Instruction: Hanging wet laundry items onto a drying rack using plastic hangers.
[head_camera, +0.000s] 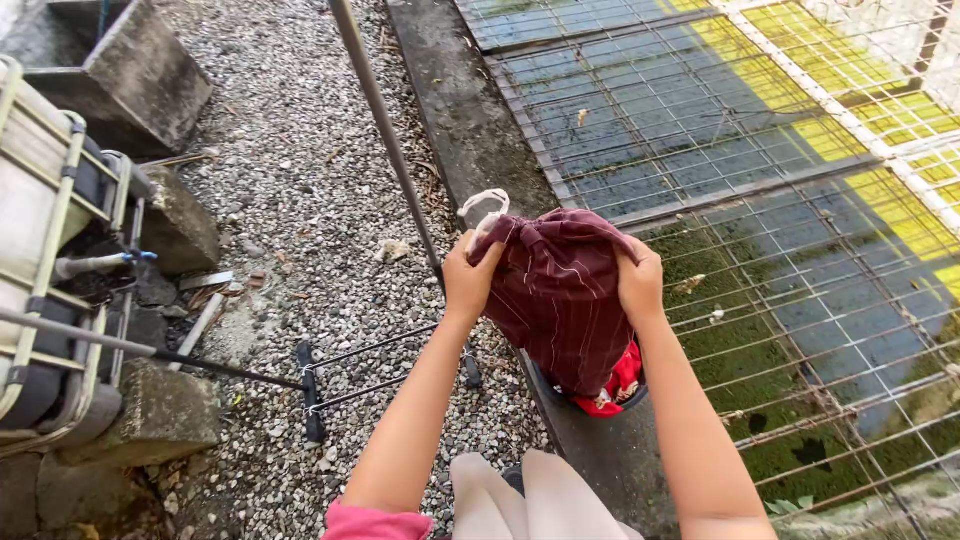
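gravel ground | concrete blocks | wire mesh over green water | slanted metal pole

I see dark maroon cloth with thin pale stripes, white tag at top corner. Red fabric with small pale print below it, inside dark bucket. My sleeve pink. Gravel grey and white. Concrete kerb dark grey. Mesh grating grey, rusty in places; beneath it green algae, blue-grey water, yellow patches. Tank frame pale cream, tank off-white.
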